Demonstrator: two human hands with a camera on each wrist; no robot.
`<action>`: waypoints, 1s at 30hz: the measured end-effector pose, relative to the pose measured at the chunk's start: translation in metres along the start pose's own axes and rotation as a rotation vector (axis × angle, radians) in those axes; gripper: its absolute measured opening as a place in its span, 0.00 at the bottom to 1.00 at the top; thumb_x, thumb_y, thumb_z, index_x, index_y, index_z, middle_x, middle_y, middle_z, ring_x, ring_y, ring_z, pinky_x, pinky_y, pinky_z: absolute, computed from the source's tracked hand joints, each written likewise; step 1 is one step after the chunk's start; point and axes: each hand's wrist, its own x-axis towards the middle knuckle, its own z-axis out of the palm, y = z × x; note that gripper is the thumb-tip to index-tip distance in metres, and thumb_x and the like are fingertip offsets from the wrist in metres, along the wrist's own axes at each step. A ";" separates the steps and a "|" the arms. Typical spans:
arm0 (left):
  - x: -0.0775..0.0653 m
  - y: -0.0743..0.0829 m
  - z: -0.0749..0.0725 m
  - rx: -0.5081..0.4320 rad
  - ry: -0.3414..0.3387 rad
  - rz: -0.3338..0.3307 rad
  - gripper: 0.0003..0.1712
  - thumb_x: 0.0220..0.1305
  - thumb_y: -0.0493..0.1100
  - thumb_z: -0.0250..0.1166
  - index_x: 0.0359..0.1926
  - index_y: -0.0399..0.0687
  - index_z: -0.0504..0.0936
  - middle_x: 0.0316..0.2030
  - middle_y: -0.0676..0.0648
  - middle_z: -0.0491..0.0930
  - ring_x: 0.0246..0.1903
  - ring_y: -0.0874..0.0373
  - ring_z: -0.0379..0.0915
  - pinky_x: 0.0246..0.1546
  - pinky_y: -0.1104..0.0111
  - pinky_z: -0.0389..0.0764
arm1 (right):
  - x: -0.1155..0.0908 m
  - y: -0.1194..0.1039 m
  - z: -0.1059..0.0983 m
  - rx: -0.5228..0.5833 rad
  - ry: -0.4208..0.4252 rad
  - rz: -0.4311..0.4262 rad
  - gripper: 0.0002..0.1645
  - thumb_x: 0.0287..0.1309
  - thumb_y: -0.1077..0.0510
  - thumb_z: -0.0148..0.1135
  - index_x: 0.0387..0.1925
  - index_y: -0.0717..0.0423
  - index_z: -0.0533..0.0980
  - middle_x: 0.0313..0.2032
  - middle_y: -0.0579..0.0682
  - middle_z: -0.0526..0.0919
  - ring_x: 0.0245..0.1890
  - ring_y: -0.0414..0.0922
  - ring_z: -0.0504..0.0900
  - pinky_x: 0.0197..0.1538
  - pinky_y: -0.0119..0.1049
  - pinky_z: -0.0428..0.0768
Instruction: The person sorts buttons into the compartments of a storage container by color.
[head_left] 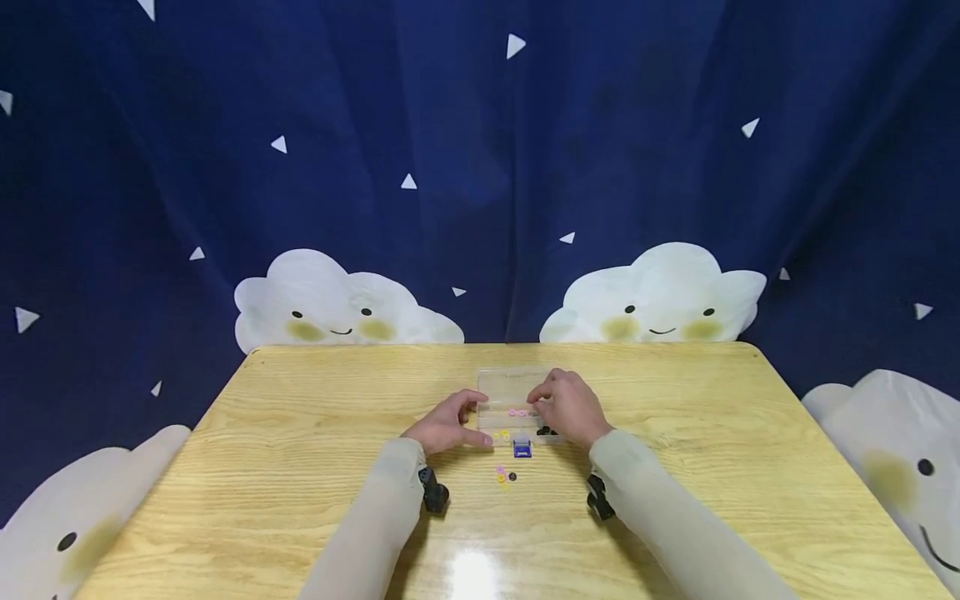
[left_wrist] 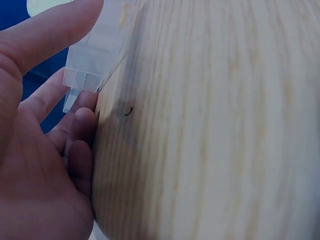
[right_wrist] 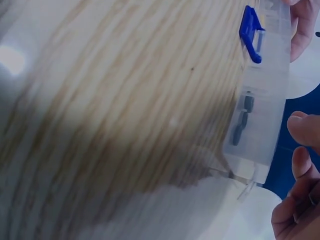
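Note:
A clear plastic compartment box (head_left: pixel 491 422) lies on the table with its transparent lid (head_left: pixel 513 383) tilted back and a blue latch (head_left: pixel 522 448) at its front. Pink buttons (head_left: pixel 517 413), yellow buttons (head_left: pixel 505 434) and black buttons (head_left: pixel 545 431) sit inside in separate places. My left hand (head_left: pixel 447 423) holds the box's left end, thumb by the front corner and fingers (left_wrist: pixel 82 125) curled at the side. Over the box's right half is my right hand (head_left: pixel 572 408), fingers bent and pointing down into it. Whether anything is between those fingertips cannot be seen.
In front of the box lie a few loose buttons: a pink one (head_left: pixel 500 470), a yellow one (head_left: pixel 501 478) and a black one (head_left: pixel 513 477). The wooden table (head_left: pixel 337 433) ends at a dark blue curtain (head_left: pixel 480 167) with white cloud shapes.

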 end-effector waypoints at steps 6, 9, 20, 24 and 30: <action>0.002 0.003 0.002 -0.004 -0.003 -0.001 0.42 0.51 0.41 0.78 0.67 0.51 0.70 0.56 0.45 0.70 0.49 0.53 0.62 0.53 0.60 0.66 | -0.005 -0.007 -0.007 -0.003 -0.019 -0.003 0.06 0.59 0.59 0.68 0.35 0.46 0.89 0.35 0.44 0.80 0.39 0.44 0.73 0.45 0.39 0.75; 0.002 0.003 0.002 -0.004 -0.003 -0.004 0.42 0.51 0.42 0.78 0.67 0.52 0.70 0.56 0.45 0.70 0.48 0.53 0.62 0.52 0.61 0.66 | -0.009 -0.012 -0.008 -0.007 -0.021 -0.044 0.07 0.58 0.60 0.68 0.35 0.46 0.89 0.34 0.44 0.79 0.38 0.43 0.72 0.44 0.38 0.74; -0.001 0.002 -0.002 0.006 -0.008 0.007 0.42 0.52 0.42 0.78 0.68 0.51 0.69 0.58 0.44 0.70 0.51 0.52 0.63 0.54 0.60 0.67 | -0.024 -0.036 -0.007 -0.040 -0.034 -0.333 0.06 0.54 0.63 0.71 0.32 0.48 0.88 0.30 0.42 0.78 0.31 0.39 0.71 0.36 0.31 0.74; -0.002 0.003 -0.002 0.005 -0.014 0.002 0.42 0.53 0.43 0.77 0.68 0.51 0.69 0.58 0.44 0.69 0.51 0.52 0.63 0.54 0.60 0.67 | -0.032 -0.041 -0.005 -0.054 -0.085 -0.439 0.07 0.54 0.63 0.71 0.32 0.48 0.88 0.30 0.42 0.78 0.32 0.39 0.74 0.36 0.30 0.76; -0.002 0.003 -0.002 0.010 -0.015 0.001 0.42 0.54 0.42 0.76 0.69 0.51 0.68 0.57 0.44 0.70 0.51 0.53 0.64 0.53 0.60 0.68 | -0.036 -0.043 0.001 -0.050 -0.114 -0.472 0.09 0.54 0.65 0.69 0.33 0.49 0.88 0.30 0.41 0.79 0.33 0.38 0.74 0.37 0.29 0.77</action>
